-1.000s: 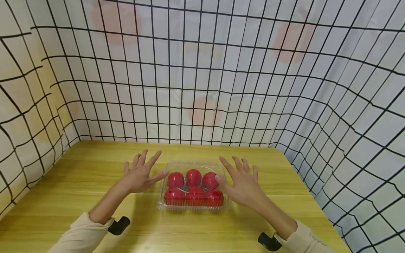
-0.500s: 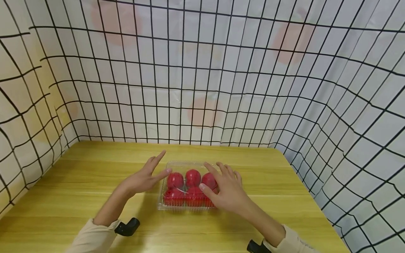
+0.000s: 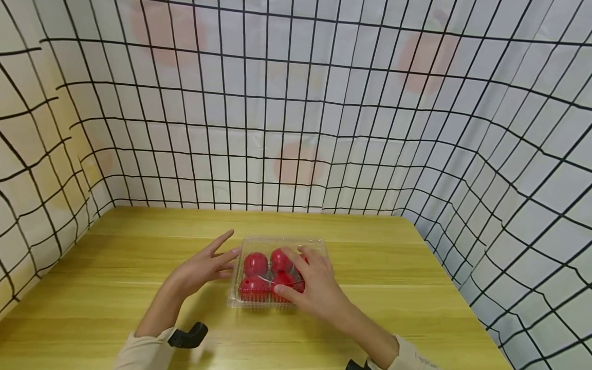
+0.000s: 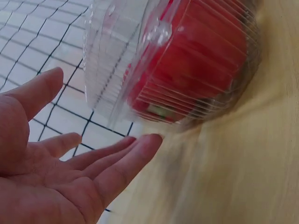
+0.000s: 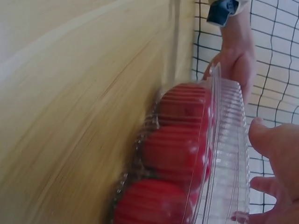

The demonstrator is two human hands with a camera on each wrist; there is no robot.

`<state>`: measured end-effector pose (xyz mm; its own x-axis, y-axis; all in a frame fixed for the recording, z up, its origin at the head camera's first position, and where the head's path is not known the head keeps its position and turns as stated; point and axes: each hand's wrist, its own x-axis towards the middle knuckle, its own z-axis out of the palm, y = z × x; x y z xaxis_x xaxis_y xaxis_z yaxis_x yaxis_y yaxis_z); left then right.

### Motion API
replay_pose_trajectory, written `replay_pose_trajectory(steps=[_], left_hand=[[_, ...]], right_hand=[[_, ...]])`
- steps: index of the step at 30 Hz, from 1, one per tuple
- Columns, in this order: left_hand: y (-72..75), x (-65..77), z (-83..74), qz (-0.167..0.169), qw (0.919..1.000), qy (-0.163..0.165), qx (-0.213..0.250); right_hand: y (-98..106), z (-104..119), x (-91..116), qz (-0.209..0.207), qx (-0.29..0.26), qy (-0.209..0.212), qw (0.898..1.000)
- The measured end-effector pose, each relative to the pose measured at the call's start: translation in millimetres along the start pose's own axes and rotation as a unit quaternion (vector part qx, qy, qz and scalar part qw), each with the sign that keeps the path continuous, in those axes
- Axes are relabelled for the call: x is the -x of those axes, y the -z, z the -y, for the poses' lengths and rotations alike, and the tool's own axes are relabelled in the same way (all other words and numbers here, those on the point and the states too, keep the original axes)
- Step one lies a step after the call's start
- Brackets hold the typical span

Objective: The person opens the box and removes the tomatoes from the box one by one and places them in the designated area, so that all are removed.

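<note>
A clear plastic clamshell box (image 3: 238,303) sits on the table with its lid down. Several round red fruits (image 3: 256,264) show through it in two rows. At the box's left side is my left hand (image 3: 199,270), fingers extended, fingertips close to the wall. The left wrist view shows that palm turned up, with a small gap between the fingertips and the box wall (image 4: 105,65). My right hand (image 3: 319,290) spreads over the right part of the lid, hiding some fruits. In the right wrist view its thumb and fingers lie close to the lid (image 5: 229,140).
The box and both hands are over a yellow wooden table (image 3: 393,257). White walls with a black grid (image 3: 296,118) enclose its back and sides. Each wrist wears a black camera piece, such as the left mount (image 3: 188,336).
My right hand has moved left from the box's right edge to over the lid. The left hand has turned and lowered beside the box's left edge. The box stays put.
</note>
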<state>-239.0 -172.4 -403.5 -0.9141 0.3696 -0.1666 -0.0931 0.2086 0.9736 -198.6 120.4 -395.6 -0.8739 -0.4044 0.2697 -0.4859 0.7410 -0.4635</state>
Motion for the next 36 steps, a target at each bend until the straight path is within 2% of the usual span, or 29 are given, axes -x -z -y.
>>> replay_pose_trajectory(steps=[6, 9, 14, 17, 29, 36], left_hand=[[8.9, -3.3, 15.4, 0.010, 0.9983, -0.003, 0.057], [11.3, -4.5, 18.5, 0.017, 0.9964, -0.003, 0.083], [13.0, -5.2, 18.1, 0.026, 0.9946, -0.008, 0.100], [12.6, -5.1, 16.9, 0.030, 0.9939, -0.013, 0.105], [10.9, -7.0, 21.4, 0.028, 0.9894, -0.017, 0.142], [10.5, -8.9, 23.5, 0.016, 0.9880, -0.007, 0.154]], right_hand=[[-7, 10, -4, 0.002, 0.034, 0.012, 0.999], [-10, 15, -5, 0.007, 0.032, 0.012, 0.999], [-14, 23, -6, 0.020, 0.006, -0.003, 1.000], [-18, 25, -8, 0.018, 0.005, 0.003, 1.000], [-32, 33, -12, -0.011, 0.080, 0.050, 0.995], [-36, 38, -12, 0.006, 0.085, 0.024, 0.996]])
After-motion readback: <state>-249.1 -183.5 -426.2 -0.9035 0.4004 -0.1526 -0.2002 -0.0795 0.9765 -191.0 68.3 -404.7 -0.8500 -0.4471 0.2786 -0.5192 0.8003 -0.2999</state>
